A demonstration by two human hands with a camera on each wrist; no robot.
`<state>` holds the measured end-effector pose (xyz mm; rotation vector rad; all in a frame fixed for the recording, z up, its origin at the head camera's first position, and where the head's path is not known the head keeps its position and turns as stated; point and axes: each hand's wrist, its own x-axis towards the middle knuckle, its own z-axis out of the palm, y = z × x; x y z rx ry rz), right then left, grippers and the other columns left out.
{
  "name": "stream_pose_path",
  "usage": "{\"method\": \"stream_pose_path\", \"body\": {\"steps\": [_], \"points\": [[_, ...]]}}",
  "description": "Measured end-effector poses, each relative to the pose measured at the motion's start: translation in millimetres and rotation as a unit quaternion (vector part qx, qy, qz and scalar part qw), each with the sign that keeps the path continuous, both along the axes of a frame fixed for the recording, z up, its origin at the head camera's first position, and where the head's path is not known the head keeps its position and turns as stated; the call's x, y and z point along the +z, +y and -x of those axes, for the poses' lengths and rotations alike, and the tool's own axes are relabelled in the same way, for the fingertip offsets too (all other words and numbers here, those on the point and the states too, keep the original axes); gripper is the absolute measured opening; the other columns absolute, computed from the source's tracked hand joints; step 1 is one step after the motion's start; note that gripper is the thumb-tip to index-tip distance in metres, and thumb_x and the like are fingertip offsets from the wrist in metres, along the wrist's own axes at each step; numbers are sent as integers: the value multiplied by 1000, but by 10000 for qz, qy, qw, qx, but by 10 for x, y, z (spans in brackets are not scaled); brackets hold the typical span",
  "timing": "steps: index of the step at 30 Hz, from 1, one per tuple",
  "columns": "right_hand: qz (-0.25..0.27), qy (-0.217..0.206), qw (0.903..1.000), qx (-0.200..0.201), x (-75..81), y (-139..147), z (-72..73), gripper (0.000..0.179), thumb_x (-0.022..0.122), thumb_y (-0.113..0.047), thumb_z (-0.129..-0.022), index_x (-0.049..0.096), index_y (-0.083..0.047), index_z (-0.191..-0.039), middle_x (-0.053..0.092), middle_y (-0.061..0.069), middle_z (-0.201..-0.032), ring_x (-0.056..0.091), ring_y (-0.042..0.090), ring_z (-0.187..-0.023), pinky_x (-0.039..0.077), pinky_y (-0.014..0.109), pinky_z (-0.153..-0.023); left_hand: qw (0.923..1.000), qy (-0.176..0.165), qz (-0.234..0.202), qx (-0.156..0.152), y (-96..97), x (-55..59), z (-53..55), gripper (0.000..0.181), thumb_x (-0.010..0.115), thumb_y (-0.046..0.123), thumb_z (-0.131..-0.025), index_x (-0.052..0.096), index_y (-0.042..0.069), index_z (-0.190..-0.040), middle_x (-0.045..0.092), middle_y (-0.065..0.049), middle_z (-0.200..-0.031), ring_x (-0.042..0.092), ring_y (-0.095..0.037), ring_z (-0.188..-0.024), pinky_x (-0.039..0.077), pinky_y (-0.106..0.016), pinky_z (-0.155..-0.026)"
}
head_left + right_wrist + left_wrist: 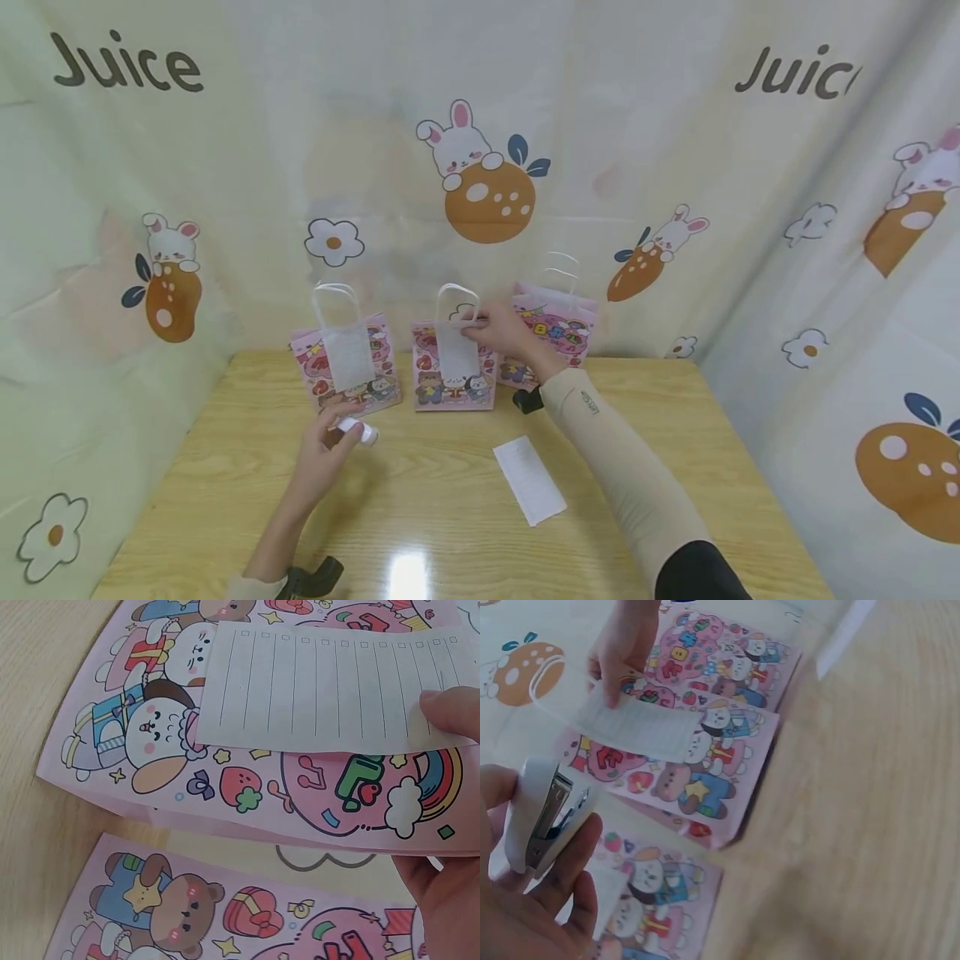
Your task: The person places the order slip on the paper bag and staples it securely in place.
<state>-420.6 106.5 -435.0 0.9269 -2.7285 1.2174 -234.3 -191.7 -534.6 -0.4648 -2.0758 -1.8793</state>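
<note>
My left hand holds a small white stapler between thumb and fingers, low in front of the left gift bag. The left wrist view shows the stapler's mouth gaping, with nothing in it. My right hand is at the top edge of the middle pink gift bag. It pinches a lined checklist slip against the bag's front, thumb on the paper and fingers behind the bag. Another white slip hangs on the left bag's front.
A third pink bag stands at the back right, partly behind my right forearm. One loose white slip lies on the wooden table right of centre. A printed curtain hangs behind the bags.
</note>
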Motion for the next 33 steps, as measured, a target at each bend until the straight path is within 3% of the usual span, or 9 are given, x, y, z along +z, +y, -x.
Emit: {"method": "stream_pose_path", "body": {"steps": [5,12,18,28,33], "points": [[59,-106,9999,-91,-32,22,18,5,72,-9,-88,74,-5,-91,70,5,-87,56,18,-72,50,31,-66,9999,-39,162,0,8,-119,-65,16,58,-9,-93,63,-6,-108,57,-20,-119,56,-13,-104,51,-23,-80],[37,-319,9991,-261,-41,8,37,6,72,-12,-88,73,-7,-92,69,3,-85,56,18,-70,49,30,-63,9981,-550,261,-67,12,-227,-110,40,76,-6,-79,61,-3,-115,52,-23,-125,62,-22,-91,55,-35,-78],[-97,-409,9984,-369,-23,-14,33,9,73,-17,-88,73,-9,-91,69,2,-88,59,18,-75,51,31,-67,9957,-837,364,128,3,-295,-121,37,76,-8,-78,59,-5,-112,55,-20,-119,61,-21,-92,54,-31,-79],[29,-466,9984,-330,-14,-21,17,9,76,-16,-85,73,-10,-91,70,2,-89,61,18,-76,52,31,-67,9941,-888,572,261,29,-86,-232,33,75,-10,-78,59,-8,-107,58,-20,-112,61,-24,-90,54,-31,-78],[233,-587,9978,-219,-18,-29,-4,8,76,-13,-85,72,-9,-90,70,2,-92,64,17,-78,54,31,-69,9928,-933,564,498,-34,-327,-129,33,78,-7,-77,62,-2,-106,59,-16,-111,59,-21,-92,51,-26,-78]]}}
